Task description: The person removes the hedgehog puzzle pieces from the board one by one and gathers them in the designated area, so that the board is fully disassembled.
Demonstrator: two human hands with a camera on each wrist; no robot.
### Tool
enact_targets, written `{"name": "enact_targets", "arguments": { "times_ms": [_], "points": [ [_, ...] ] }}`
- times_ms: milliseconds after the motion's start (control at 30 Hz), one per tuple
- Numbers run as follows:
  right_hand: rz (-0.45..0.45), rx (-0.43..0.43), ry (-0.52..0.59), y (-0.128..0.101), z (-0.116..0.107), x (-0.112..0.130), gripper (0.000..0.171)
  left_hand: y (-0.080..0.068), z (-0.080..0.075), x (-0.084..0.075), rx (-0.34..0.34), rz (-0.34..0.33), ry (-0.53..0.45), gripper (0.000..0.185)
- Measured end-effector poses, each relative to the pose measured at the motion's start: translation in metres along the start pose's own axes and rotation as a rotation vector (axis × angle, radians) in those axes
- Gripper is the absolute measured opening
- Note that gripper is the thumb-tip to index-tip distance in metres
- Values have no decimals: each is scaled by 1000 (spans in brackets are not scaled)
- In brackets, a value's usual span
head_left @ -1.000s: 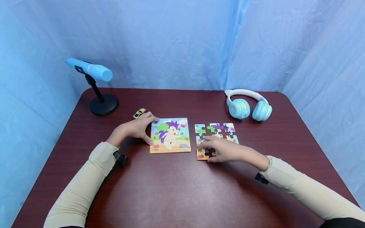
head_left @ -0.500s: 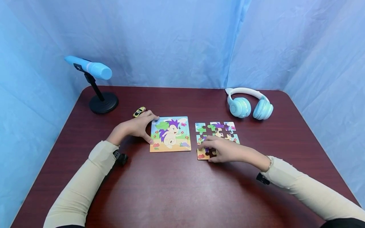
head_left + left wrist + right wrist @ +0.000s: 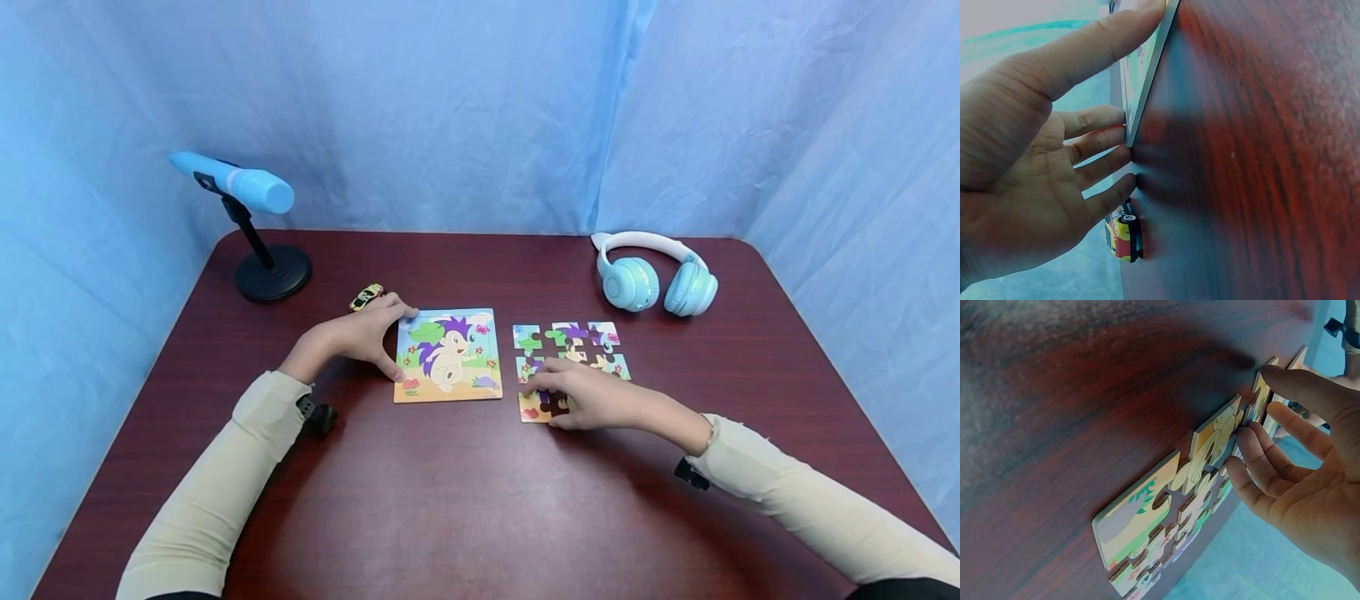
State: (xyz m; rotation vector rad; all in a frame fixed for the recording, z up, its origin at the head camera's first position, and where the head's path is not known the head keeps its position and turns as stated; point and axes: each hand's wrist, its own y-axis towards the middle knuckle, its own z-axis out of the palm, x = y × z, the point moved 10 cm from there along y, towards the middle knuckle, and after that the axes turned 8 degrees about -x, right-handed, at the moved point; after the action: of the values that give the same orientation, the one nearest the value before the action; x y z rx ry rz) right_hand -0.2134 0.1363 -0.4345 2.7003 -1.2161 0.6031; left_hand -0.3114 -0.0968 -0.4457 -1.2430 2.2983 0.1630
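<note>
In the head view my left hand [image 3: 363,333] rests against the left side of a square puzzle board [image 3: 450,390] with a purple-haired hedgehog picture. Its thumb touches near the lower left corner and the straight fingers reach the upper one, as the left wrist view also shows. To the right lies a matching set of puzzle pieces [image 3: 570,332], with gaps between several of them. My right hand [image 3: 600,396] pinches the lower left corner piece [image 3: 532,408] between thumb and index finger. In the right wrist view a neighbouring bottom piece [image 3: 1213,434] lies beside the fingers. Some middle pieces are hidden.
A toy car [image 3: 367,297] stands just behind my left hand. At the back left is a blue microphone [image 3: 258,190] on a black stand [image 3: 273,273]. Cat-ear headphones [image 3: 632,284] lie at the back right. Blue curtains [image 3: 450,117] surround the dark red table [image 3: 435,500].
My right hand and the corner piece have shifted very slightly to the right. My left hand stays at the board's edge.
</note>
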Motion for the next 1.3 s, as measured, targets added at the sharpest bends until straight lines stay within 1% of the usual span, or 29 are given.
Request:
{"name": "enact_targets", "arguments": {
  "times_ms": [200,633,1067,1300],
  "points": [
    [-6,-7,17,2,3,0,48,-2,3,5,12,-17,-8,102],
    [-26,-24,-6,9,8,2,46,-4,2,13,-11,8,-30,104],
    [-8,-19,6,13,9,0,45,-3,2,19,-18,0,-47,105],
    [5,-12,9,14,9,-1,46,-3,5,20,-12,5,-53,105]
  ]
}}
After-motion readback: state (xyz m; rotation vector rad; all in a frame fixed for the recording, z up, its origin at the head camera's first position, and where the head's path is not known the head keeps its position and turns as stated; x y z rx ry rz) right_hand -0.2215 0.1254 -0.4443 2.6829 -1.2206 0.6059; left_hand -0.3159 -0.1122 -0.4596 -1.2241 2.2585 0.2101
